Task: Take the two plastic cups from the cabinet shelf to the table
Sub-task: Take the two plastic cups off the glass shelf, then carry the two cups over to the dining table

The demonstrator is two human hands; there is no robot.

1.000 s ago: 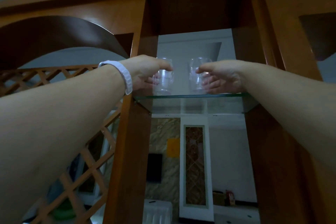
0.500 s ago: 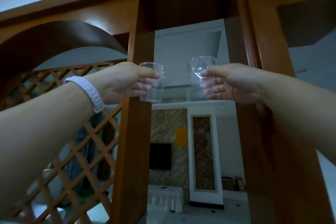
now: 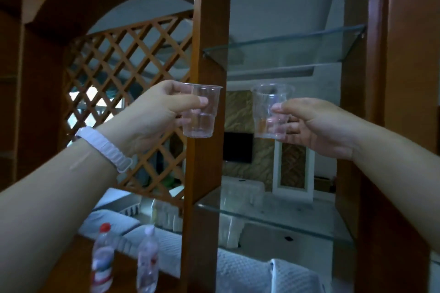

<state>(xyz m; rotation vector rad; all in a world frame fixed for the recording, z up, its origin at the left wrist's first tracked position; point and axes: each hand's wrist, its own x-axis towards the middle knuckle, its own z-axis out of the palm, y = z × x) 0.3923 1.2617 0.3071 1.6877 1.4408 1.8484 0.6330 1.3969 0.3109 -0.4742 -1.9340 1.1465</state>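
Note:
My left hand (image 3: pixel 152 114), with a white band on its wrist, grips a clear plastic cup (image 3: pixel 202 112) upright in front of the wooden cabinet post (image 3: pixel 209 31). My right hand (image 3: pixel 314 126) grips a second clear plastic cup (image 3: pixel 267 108), held upright in the open bay between the posts. Both cups hang in the air well below the upper glass shelf (image 3: pixel 285 43) and look empty. The table is not in view.
A lower glass shelf (image 3: pixel 273 211) crosses the bay beneath the hands. A wooden lattice panel (image 3: pixel 123 78) fills the left side. Two plastic bottles (image 3: pixel 102 257) (image 3: pixel 147 261) stand on a wooden ledge at the lower left. A room with a TV shows through the cabinet.
Both hands have lifted the cups off the upper glass shelf and drawn them down and back towards me. The view has tilted downward, bringing the lower shelf and bottles into sight.

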